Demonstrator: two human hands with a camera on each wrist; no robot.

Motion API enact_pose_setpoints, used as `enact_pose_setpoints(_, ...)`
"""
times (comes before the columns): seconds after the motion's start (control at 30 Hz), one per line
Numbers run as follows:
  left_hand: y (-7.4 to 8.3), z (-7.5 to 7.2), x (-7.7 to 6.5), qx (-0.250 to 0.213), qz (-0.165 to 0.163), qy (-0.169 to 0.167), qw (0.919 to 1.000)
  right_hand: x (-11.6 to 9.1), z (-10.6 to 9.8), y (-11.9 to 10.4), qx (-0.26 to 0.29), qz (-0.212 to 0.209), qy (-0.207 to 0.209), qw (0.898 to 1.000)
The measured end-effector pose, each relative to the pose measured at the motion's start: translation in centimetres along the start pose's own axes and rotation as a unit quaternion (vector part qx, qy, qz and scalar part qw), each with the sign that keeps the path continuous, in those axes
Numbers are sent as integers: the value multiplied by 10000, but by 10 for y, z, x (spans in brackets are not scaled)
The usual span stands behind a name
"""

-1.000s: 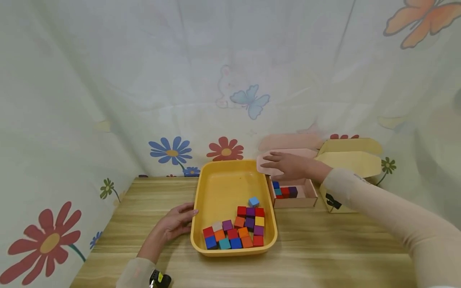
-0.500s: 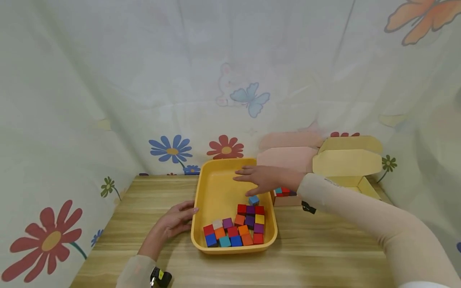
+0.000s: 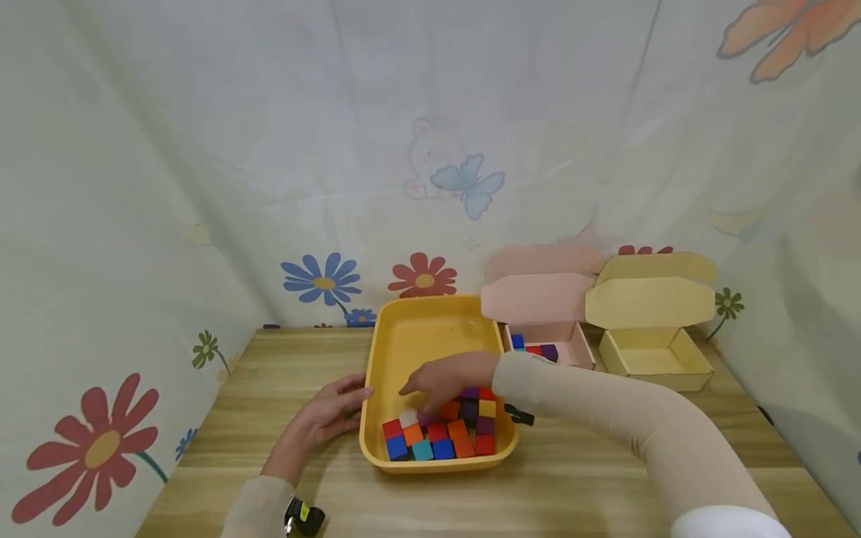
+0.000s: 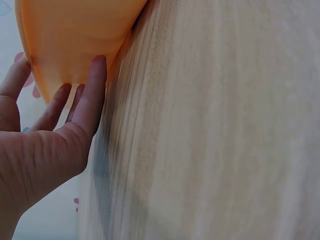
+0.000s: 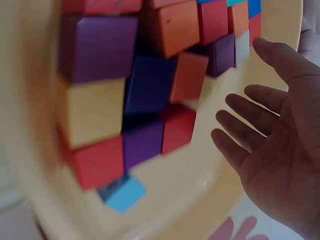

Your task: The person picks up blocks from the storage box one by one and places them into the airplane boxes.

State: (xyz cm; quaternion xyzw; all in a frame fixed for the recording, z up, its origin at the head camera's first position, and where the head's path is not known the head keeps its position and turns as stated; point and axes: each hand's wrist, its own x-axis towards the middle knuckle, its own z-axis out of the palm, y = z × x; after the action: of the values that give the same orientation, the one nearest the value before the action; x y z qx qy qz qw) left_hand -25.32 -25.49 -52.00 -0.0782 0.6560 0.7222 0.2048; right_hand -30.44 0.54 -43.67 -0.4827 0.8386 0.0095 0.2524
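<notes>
Flowered curtain (image 3: 430, 90) at the back. Wood-grain counter (image 3: 578, 478) below it. Right sleeve (image 3: 605, 396) reaches in from the right, covering the pink box's front from where I stand; a low swing could clip that wall and shove the box. Yellow tray (image 3: 403, 347) on the counter, loose cubes (image 3: 437, 431) packed at its near end. Pale yellow box (image 3: 662, 359) and pink box (image 3: 548, 332) to its right, lids up; pink one is just beside the tray, can't tell if touching.

Left hand (image 3: 332, 411) at the tray's left side, fingers extended against the outer wall, not wrapped round. Light contact, I'd say, so a knock could slide the tray.

Right hand (image 3: 447, 377) over the tray, fingers spread wide, holding nothing. Thumb nearest the white cube (image 3: 408, 418), purple cube (image 3: 425, 417) next to it. Tight spacing: a sloppy pinch could drag a neighbour or tip it. Light blue cube (image 5: 126, 196) sits at the pack's far edge; a stray wrist could sweep it off.
</notes>
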Motion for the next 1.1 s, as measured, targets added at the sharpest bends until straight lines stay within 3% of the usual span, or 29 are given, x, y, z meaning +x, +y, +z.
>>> enact_pose_setpoints(0.23, -1, 1, -2, 45, -36, 13, 10000, 23, 11, -7, 328, -491, -31, 9983)
enact_pose_setpoints(0.77, 0, -1, -1, 50, 32, -134, 9999, 26, 10, -11, 777, -394, 14, 9962)
enact_pose_setpoints(1.1, -1, 0, 0, 46, 134, -192, 9997, 16, -9, 4, 97, -597, 646, 9961)
